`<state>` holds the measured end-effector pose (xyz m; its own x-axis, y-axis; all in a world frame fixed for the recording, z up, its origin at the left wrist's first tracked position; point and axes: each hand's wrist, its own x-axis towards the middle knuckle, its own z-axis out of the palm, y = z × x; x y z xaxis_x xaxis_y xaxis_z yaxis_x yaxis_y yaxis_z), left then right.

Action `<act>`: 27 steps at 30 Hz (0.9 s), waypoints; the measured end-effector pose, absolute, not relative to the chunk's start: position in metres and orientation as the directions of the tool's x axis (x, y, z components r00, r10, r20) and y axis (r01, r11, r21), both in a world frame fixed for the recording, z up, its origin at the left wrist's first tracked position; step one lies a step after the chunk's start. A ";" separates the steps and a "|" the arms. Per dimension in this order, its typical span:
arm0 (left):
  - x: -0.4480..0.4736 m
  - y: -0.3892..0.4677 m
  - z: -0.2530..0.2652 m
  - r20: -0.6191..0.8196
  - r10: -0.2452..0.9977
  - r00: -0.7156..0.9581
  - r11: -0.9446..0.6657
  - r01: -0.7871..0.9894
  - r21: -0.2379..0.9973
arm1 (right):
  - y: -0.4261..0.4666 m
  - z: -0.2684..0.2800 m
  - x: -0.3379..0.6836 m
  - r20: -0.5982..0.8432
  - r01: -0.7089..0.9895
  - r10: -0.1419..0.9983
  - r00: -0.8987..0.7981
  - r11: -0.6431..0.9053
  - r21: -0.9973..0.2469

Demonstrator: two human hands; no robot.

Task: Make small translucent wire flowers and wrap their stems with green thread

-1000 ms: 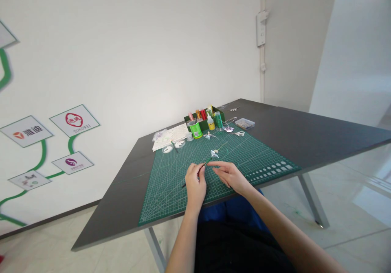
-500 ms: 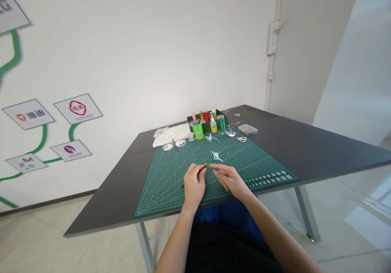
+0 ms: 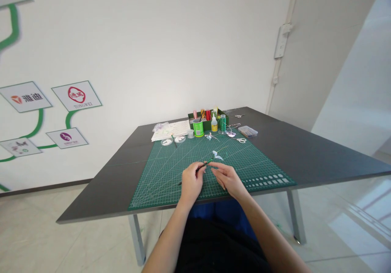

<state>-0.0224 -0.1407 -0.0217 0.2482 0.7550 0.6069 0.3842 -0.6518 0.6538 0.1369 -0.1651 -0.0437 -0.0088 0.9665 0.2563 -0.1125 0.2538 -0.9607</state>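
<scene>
Near the front edge of the green cutting mat (image 3: 171,171), my left hand (image 3: 191,183) pinches a thin dark stem (image 3: 200,167). Its lower end sticks out below the hand. Towards the far end the stem turns green and leads to a small white-blue artificial flower (image 3: 217,156), with fine thread-like strands beside it. My right hand (image 3: 228,178) is close on the right, its index finger stretched to the stem near the left fingertips and its other fingers curled. Whatever lies between its fingers is too small to make out.
Towards the back stand a green box (image 3: 207,124) of thread spools, a bright green can (image 3: 198,128), a glue bottle (image 3: 214,124) and a green spool (image 3: 222,123). Scissors (image 3: 241,140) and a clear case (image 3: 248,132) lie right; small dishes (image 3: 166,142) and white sheets (image 3: 174,130) left.
The view has shifted slightly. The flower and stem have turned a little in my left hand, and more of the green part shows. Both hands remain close together.
</scene>
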 end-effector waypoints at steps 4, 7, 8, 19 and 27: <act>-0.022 -0.138 -0.024 0.610 0.751 0.254 -0.658 0.365 0.658 | -0.164 -0.045 0.137 0.249 -0.135 0.968 -0.002 0.247 -0.960; -0.022 -0.138 -0.023 0.609 0.746 0.267 -0.663 0.380 0.645 | -0.164 -0.045 0.137 0.243 -0.143 0.970 0.006 0.241 -0.960; -0.022 -0.138 -0.023 0.609 0.746 0.270 -0.663 0.390 0.640 | -0.164 -0.046 0.137 0.244 -0.144 0.970 0.007 0.242 -0.959; -0.024 -0.139 -0.023 0.607 0.747 0.272 -0.660 0.409 0.630 | -0.163 -0.046 0.137 0.256 -0.137 0.967 -0.001 0.253 -0.958; -0.023 -0.142 -0.020 0.621 0.738 0.264 -0.669 0.409 0.621 | -0.163 -0.047 0.137 0.263 -0.129 0.965 -0.008 0.260 -0.957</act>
